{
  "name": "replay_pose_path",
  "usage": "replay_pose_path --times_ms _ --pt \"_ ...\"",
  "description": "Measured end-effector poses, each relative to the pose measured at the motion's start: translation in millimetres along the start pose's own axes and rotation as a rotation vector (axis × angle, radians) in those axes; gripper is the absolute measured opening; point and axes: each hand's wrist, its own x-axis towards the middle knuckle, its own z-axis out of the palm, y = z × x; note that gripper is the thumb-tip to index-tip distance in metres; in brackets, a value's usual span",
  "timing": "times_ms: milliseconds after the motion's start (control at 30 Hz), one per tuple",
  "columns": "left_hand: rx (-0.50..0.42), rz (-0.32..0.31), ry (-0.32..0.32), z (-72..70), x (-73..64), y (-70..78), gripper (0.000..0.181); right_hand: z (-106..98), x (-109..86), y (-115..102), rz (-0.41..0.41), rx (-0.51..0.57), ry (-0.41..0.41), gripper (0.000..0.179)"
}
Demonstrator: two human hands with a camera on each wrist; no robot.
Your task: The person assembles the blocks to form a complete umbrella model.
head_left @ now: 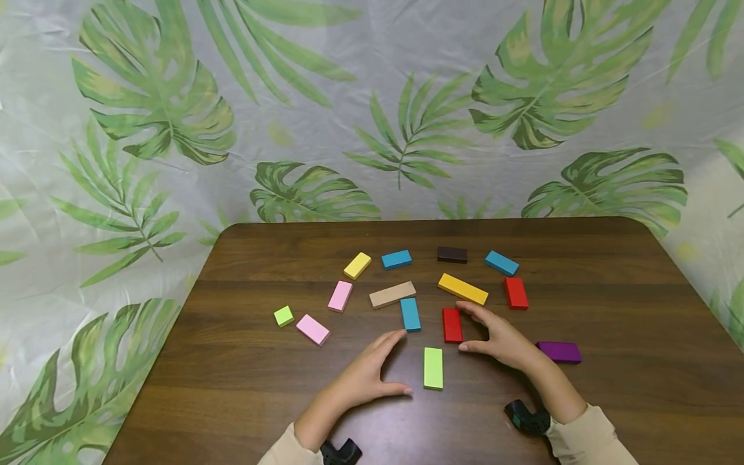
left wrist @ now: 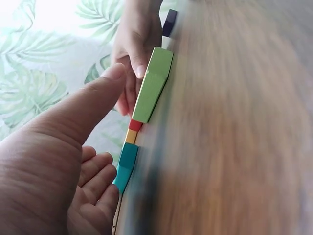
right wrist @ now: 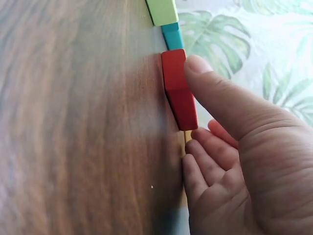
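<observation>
My left hand [head_left: 367,376] is spread in a wide C on the table, holding nothing. Its fingertips come right to the lower end of a blue block [head_left: 410,314], and its thumb points toward a lime green block [head_left: 433,368]. On the other side, my right hand [head_left: 504,337] curves loosely beside a red block [head_left: 452,325], thumb near its lower right corner and index fingertip near its upper right corner. In the right wrist view, that red block [right wrist: 178,88] lies flat by the thumb, with the fingers apart from one another and gripping nothing.
Behind the hands lie a beige block [head_left: 392,295], an orange block [head_left: 462,289] and a dark brown block [head_left: 452,255]. Pink blocks and a small lime cube [head_left: 283,316] are at left. Another red block [head_left: 516,293] and a purple block [head_left: 559,352] sit at right.
</observation>
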Motion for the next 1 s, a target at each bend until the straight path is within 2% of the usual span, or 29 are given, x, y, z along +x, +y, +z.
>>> replay_pose_path --times_ms 400,600,833,1000 --pt "0.048 0.019 -0.043 12.5 7.8 5.6 0.085 2 1.3 -1 0.039 -0.022 -0.001 0.071" --pt "0.072 0.013 -0.045 19.8 11.9 8.8 0.08 3 2.0 -2 0.038 -0.021 0.009 0.069" --pt "0.098 0.012 -0.043 21.0 14.8 12.0 0.075 5 2.3 -2 0.034 -0.03 0.031 0.067" --pt "0.102 0.033 -0.037 20.6 16.1 12.7 0.071 8 2.1 -2 0.025 -0.021 0.046 0.066"
